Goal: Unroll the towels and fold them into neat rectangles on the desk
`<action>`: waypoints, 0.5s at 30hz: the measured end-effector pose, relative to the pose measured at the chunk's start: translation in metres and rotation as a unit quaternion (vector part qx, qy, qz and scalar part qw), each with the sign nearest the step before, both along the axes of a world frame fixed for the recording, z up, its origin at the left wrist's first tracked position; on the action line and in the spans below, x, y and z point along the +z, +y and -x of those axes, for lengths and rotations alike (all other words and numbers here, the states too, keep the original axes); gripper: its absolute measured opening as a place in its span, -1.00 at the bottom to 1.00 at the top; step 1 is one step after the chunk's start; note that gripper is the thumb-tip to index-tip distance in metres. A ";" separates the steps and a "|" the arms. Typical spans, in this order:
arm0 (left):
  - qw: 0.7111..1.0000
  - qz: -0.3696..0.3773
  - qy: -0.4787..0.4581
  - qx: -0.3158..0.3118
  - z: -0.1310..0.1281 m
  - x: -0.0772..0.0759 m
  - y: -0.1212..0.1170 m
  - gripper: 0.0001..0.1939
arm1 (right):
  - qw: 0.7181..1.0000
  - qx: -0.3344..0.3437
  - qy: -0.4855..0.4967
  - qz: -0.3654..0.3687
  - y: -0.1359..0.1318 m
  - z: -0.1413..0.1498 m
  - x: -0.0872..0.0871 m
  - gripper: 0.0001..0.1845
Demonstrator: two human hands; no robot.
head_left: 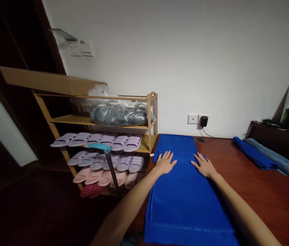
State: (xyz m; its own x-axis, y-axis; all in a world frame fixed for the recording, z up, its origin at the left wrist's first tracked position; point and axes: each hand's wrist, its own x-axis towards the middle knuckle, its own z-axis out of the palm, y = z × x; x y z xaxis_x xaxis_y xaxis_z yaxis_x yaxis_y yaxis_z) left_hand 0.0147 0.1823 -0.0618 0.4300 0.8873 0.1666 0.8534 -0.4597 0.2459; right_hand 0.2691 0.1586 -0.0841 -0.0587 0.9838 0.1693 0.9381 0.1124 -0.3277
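A long blue towel (185, 201) lies folded in layers on the reddish-brown tabletop, running from the near edge back toward the wall. My left hand (165, 162) rests flat on its left side with the fingers spread. Opposite it, my right hand (204, 165) lies on the towel's right edge, palm down and fingers apart. A crosswise fold or hem shows just beyond my fingertips, and a small white tag sticks out on the left. Stitched hems run across the near end.
Right of the towel, a rolled blue towel (256, 155) and a grey-blue rolled towel (275, 159) lie on the table (226, 164). A black plug adapter (204, 121) sits in the wall socket. At left, a wooden shoe rack (149, 119) holds several slippers (133, 143) and a plastic-wrapped bundle (119, 112).
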 end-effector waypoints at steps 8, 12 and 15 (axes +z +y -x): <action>0.997 0.014 0.036 0.060 0.007 0.001 -0.011 -0.24 | 0.998 0.038 -0.043 0.017 -0.020 -0.004 0.005 -0.20; 0.997 0.028 0.041 0.062 0.007 -0.001 -0.014 -0.23 | 0.998 0.039 -0.046 0.027 -0.027 -0.007 0.005 -0.20; 0.996 0.036 0.046 0.062 0.006 0.000 -0.023 -0.24 | 0.998 0.039 -0.045 0.028 -0.035 -0.008 0.005 -0.21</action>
State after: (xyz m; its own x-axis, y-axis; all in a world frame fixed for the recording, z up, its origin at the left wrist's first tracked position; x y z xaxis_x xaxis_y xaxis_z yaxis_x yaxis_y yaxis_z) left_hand 0.0085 0.1596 -0.0619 0.3263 0.9430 0.0650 0.9233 -0.3327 0.1919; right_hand 0.2772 0.1237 -0.0789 -0.1482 0.9834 0.1051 0.9529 0.1705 -0.2509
